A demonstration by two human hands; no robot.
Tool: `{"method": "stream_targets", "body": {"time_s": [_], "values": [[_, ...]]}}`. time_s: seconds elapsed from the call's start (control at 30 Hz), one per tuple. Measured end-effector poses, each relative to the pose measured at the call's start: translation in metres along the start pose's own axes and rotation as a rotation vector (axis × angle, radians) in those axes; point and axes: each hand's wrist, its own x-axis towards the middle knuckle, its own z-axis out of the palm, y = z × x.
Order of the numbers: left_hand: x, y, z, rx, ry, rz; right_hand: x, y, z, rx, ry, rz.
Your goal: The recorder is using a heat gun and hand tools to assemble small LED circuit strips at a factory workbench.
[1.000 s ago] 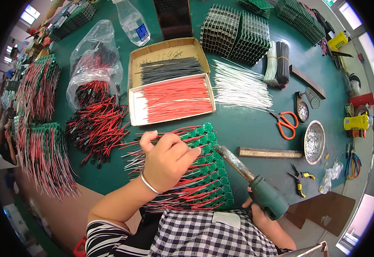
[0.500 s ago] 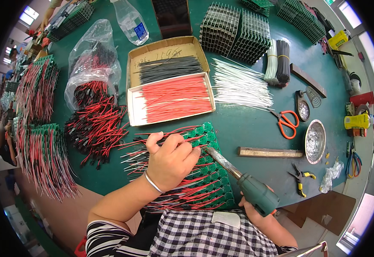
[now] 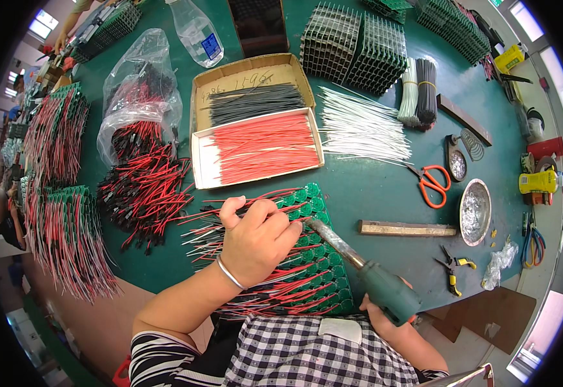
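A green circuit board panel (image 3: 340, 293) of small round boards lies before me, with rows of red, black and white wires (image 3: 281, 293) trailing off to its left. Over the panel's upper part, my left hand (image 3: 255, 240) is closed in a pinch on a wire; its fingers mostly hide the wire's end. My right hand (image 3: 384, 317) is wrapped round the handle of a green soldering iron (image 3: 388, 290), partly hidden behind it. The iron's metal tip meets the panel right beside my left fingertips.
Beyond the panel stand a box of red wires (image 3: 265, 149) and a box of black wires (image 3: 255, 103), with white wires (image 3: 365, 126) alongside. Left is a plastic bag (image 3: 140, 97) of wire leads. At right lie a metal bar (image 3: 407, 229), scissors (image 3: 433, 187), a metal bowl (image 3: 475, 213) and pliers (image 3: 451, 271).
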Motion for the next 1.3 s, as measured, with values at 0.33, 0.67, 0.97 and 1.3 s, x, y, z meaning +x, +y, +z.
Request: {"method": "stream_targets", "body": {"time_s": [0.33,0.67,0.97,1.3], "values": [[0.001,0.001,-0.002,0.017,-0.012,0.01,-0.021,-0.005,-0.015,0.456,0.022,0.204],[-0.006,0.015,-0.013,-0.009,0.017,0.013,-0.034,-0.016,-0.021,0.579,0.061,0.292],[-0.011,0.013,-0.004,-0.022,0.011,0.027,-0.025,-0.013,-0.008,0.496,0.062,0.307],[-0.011,0.013,-0.003,-0.019,0.004,0.025,-0.021,-0.011,-0.005,0.443,0.046,0.314]]}}
